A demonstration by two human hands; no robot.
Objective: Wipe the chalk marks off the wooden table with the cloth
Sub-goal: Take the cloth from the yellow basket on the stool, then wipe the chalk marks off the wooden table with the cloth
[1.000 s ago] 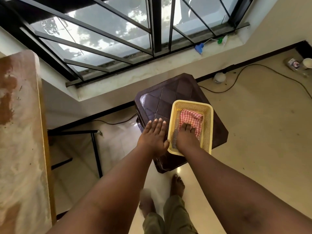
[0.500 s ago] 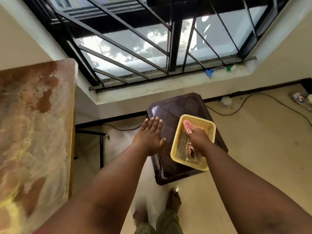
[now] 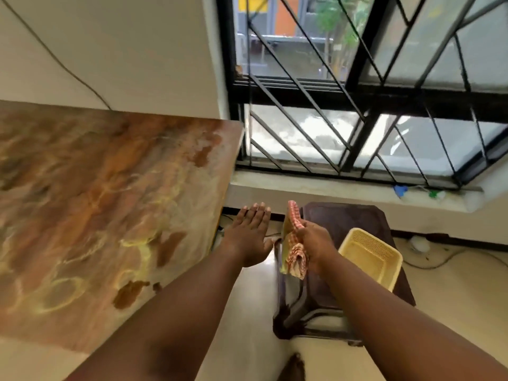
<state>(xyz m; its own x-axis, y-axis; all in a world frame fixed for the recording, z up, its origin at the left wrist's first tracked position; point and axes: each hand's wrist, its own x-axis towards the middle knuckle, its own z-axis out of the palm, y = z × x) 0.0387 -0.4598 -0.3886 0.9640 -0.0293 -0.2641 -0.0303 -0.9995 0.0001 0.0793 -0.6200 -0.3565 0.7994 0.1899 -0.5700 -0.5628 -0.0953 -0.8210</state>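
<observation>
The wooden table (image 3: 90,204) fills the left half of the head view, its brown top covered in yellow and white chalk loops and smears. My right hand (image 3: 316,240) grips a red-and-white checked cloth (image 3: 292,243), bunched and hanging in the air between the table's right edge and the stool. My left hand (image 3: 251,233) hovers flat with straight fingers just off the table's right edge, holding nothing.
A dark brown plastic stool (image 3: 343,224) stands on the floor to the right, carrying a yellow mesh basket (image 3: 369,257). Behind it runs a window sill (image 3: 343,192) under a black-barred window. A cable and a white object lie on the floor at the right.
My right hand has lifted the checked cloth out of the yellow basket and carried it left. My left hand has left the stool. The view has swung left onto the table.
</observation>
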